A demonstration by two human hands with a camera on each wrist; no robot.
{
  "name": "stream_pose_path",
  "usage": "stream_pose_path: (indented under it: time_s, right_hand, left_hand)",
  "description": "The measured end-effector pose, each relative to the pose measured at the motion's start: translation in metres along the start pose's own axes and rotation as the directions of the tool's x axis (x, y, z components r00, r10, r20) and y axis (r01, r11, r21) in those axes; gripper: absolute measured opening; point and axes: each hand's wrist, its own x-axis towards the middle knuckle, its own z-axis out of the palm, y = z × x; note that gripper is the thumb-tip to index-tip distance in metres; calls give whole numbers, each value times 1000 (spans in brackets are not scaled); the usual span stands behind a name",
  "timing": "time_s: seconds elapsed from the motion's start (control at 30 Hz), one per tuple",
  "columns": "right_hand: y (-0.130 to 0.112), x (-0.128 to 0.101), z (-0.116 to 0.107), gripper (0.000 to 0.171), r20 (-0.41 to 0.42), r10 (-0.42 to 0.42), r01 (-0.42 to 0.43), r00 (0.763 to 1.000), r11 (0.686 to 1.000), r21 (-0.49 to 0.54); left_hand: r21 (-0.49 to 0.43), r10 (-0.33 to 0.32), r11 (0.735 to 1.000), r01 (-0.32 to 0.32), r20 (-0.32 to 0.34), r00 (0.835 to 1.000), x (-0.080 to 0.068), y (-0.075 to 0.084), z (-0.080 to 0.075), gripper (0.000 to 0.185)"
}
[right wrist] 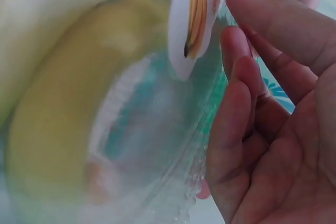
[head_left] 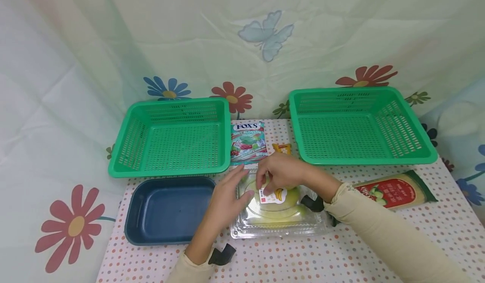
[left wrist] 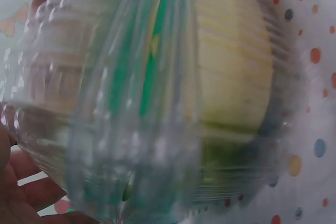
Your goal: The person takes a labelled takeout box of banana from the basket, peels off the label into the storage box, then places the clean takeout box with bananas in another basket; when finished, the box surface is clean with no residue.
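Observation:
A clear plastic clamshell box [head_left: 280,228] sits on the table in front of me, with yellow-green bananas [right wrist: 47,114] showing through it. On its lid is a white label [head_left: 279,196] with a banana picture. My right hand [head_left: 282,171] reaches over the lid, its fingers curled and its thumb and fingertip pinching the label's left part. The right wrist view shows the thumb at the label's edge. My left hand [head_left: 227,196] rests at the box's left side with its fingers extended. In the left wrist view, ridged plastic hides most of the contents.
Two green baskets [head_left: 170,171] [head_left: 365,161] stand at the back left and right. Between them lie a Fox's candy bag [head_left: 248,142] and a small yellow packet [head_left: 282,148]. A dark blue tub [head_left: 170,211] is at left, a red-labelled pack [head_left: 398,190] at right.

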Motion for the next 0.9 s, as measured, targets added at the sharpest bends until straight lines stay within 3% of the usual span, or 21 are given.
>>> stream_pose_path:
  time_s: [0.3, 0.9]
  right_hand:
    - [-5, 6, 4, 21, -12, 95, -95, 995, 991, -89]
    - [-14, 8, 8, 22, 5, 129, -126, 992, 975, -181]
  left_hand:
    - [64, 3, 998, -8, 74, 997, 8, -4, -4, 61]
    - [54, -11, 999, 6, 102, 995, 8, -8, -5, 63]
